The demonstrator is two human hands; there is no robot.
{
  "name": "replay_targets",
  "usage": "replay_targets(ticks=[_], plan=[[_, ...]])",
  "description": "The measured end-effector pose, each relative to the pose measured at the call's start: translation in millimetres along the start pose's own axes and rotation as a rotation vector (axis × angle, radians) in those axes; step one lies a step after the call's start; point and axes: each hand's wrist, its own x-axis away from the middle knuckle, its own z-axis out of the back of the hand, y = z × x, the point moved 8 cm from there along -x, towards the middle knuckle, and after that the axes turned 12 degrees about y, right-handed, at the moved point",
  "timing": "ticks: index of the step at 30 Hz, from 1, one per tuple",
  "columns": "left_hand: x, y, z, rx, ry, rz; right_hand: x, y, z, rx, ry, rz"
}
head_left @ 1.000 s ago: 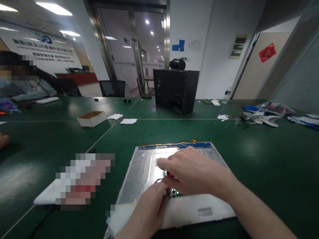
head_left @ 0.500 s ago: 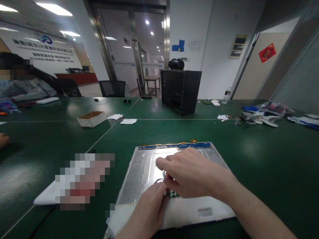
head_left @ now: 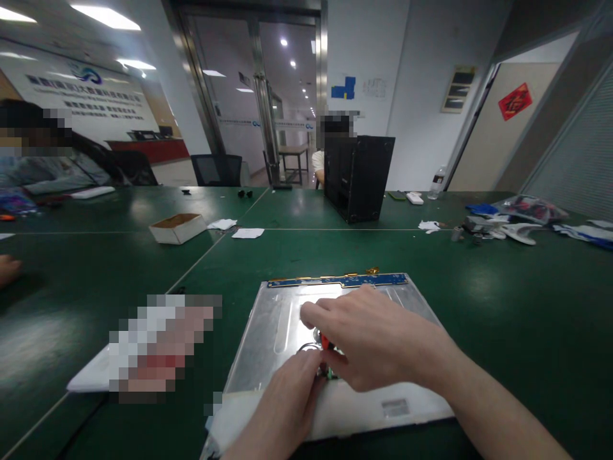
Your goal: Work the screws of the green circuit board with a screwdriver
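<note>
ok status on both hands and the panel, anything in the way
Right hand gripping red object; left hand beside it, over metal panel. Panel lies flat. Hands partly hide green board.

Bare hands on show here, folks — the right hand [head_left: 371,335] with softly rounded knuckles, its forearm [head_left: 483,390] bare and widening from the wrist — while the left hand [head_left: 297,383] looks smooth-backed, perhaps slim-fingered, though blurred.
</note>
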Motion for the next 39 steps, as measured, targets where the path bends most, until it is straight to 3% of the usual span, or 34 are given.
replay_targets(ticks=[7,13,19,26,31,39], plan=[[-0.6,-1.2,0.3,-0.036,0.028,-0.048,-0.5,6.0,-4.3,0.014,-0.038,-0.074],[-1.5,1.0,0.9,-0.033,0.026,-0.053,0.9,-0.6,0.2,-0.021,0.007,-0.003],[-0.2,-0.7,0.4,-0.048,0.032,-0.046,-0.7,5.6,-2.2,0.008,-0.019,-0.069],[0.7,-0.9,-0.6,-0.028,0.035,-0.065,0.7,-0.6,-0.9,-0.020,-0.007,0.007],[0.6,-0.6,-1.3,-0.053,0.036,-0.084,0.4,5.6,-2.0,0.006,-0.002,-0.059],[0.8,-0.2,-0.8,-0.058,0.019,-0.054,0.7,2.2,-0.4,-0.044,-0.003,-0.023]])
